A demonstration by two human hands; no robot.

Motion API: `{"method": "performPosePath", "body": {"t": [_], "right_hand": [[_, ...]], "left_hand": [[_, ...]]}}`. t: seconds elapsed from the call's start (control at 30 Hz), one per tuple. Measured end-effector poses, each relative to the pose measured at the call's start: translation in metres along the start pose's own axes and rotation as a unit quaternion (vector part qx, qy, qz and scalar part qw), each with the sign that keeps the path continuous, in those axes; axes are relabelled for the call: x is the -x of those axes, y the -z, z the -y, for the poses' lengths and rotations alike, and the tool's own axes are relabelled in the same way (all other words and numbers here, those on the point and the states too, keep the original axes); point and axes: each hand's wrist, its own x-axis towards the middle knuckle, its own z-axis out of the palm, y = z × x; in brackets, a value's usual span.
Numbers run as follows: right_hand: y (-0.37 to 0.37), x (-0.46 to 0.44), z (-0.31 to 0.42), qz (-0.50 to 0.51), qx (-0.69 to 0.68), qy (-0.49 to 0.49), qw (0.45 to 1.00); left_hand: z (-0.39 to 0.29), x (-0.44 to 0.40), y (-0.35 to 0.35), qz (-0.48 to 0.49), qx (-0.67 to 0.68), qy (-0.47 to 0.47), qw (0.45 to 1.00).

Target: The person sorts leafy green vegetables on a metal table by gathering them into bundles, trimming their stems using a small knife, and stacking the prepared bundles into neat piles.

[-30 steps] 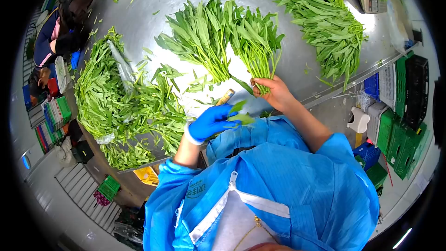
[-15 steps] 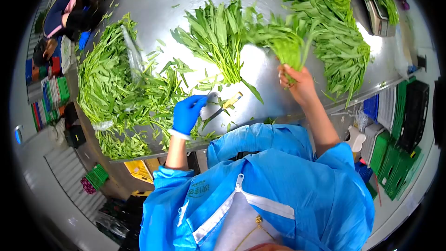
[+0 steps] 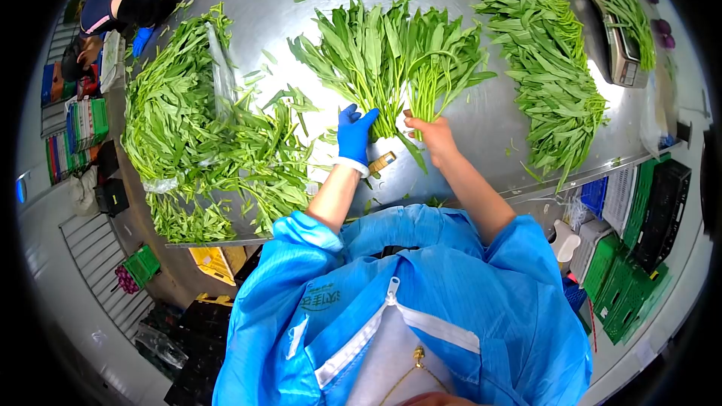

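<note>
My right hand [image 3: 434, 137], bare, is closed round the stem ends of a bunch of water spinach [image 3: 444, 53], whose leaves point away from me. Directly left of it a second bunch of water spinach [image 3: 361, 49] lies on the metal table [image 3: 481, 150], and the two bunches touch. My left hand [image 3: 353, 134], in a blue glove, is at the lower stems of that second bunch, thumb and fingers apart. Partly hidden by the left wrist is a knife with a yellowish handle [image 3: 382, 162]; its blade is out of sight.
A big loose heap of water spinach [image 3: 177, 105] with clear plastic covers the table's left side. A long row of greens [image 3: 538, 60] lies to the right, near a scale [image 3: 620, 45] carrying more. Another person's gloved hand [image 3: 141, 41] shows far left. Crates [image 3: 632, 278] stand below right.
My right hand has brought its bunch left and down beside the lying one. My left hand has moved right and up, from near the knife to that bunch's stems.
</note>
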Motion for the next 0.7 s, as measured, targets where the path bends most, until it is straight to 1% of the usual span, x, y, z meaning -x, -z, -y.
{"method": "performPosePath", "body": {"t": [0.03, 0.1, 0.17, 0.2, 0.27, 0.3, 0.33, 0.4, 0.43, 0.47, 0.53, 0.57, 0.63, 0.67, 0.7], "right_hand": [[-0.005, -0.002, -0.002, -0.006, -0.002, 0.011, 1.0], [-0.005, -0.012, -0.01, 0.031, 0.012, -0.018, 0.999], [-0.01, -0.014, -0.005, 0.049, 0.003, -0.045, 0.998], [-0.011, -0.011, 0.003, 0.064, -0.003, -0.035, 0.997], [-0.015, -0.001, 0.02, 0.096, -0.013, -0.019, 0.995], [-0.014, 0.006, 0.029, 0.103, -0.009, 0.02, 0.994], [-0.008, 0.01, 0.033, 0.093, -0.014, 0.034, 0.995], [0.001, 0.016, 0.038, 0.077, -0.026, 0.069, 0.994], [0.005, 0.018, 0.04, 0.065, -0.016, 0.063, 0.996], [0.009, 0.018, 0.039, 0.081, -0.039, 0.026, 0.996], [0.015, 0.015, 0.033, 0.109, -0.085, -0.046, 0.989], [0.016, 0.013, 0.03, 0.11, -0.086, -0.031, 0.99], [0.014, 0.013, 0.026, 0.114, -0.088, -0.006, 0.99], [0.014, 0.015, 0.026, 0.09, -0.088, 0.029, 0.992], [0.013, 0.02, 0.034, 0.067, -0.087, 0.063, 0.992]], "left_hand": [[-0.001, -0.001, -0.001, 0.05, 0.019, 0.024, 0.998], [-0.008, 0.003, -0.006, 0.15, 0.057, 0.076, 0.984], [-0.026, 0.013, -0.015, 0.184, 0.078, 0.073, 0.977], [-0.034, 0.016, -0.019, 0.2, 0.089, 0.071, 0.973], [-0.042, 0.011, -0.014, 0.241, 0.089, 0.107, 0.961], [-0.045, 0.009, -0.008, 0.256, 0.083, 0.124, 0.955], [-0.048, 0.007, -0.002, 0.271, 0.079, 0.142, 0.949], [-0.04, 0.001, 0.013, 0.302, 0.175, 0.177, 0.92], [-0.04, 0.002, 0.013, 0.325, 0.232, 0.212, 0.892], [-0.039, 0.006, 0.013, 0.346, 0.288, 0.246, 0.858], [-0.039, 0.013, 0.009, 0.363, 0.334, 0.304, 0.815], [-0.039, 0.017, 0.007, 0.41, 0.331, 0.272, 0.805], [-0.027, 0.011, 0.003, 0.357, 0.321, 0.278, 0.832], [-0.021, 0.009, 0.003, 0.328, 0.316, 0.28, 0.845], [-0.022, 0.008, 0.006, 0.339, 0.256, 0.234, 0.875]]}}
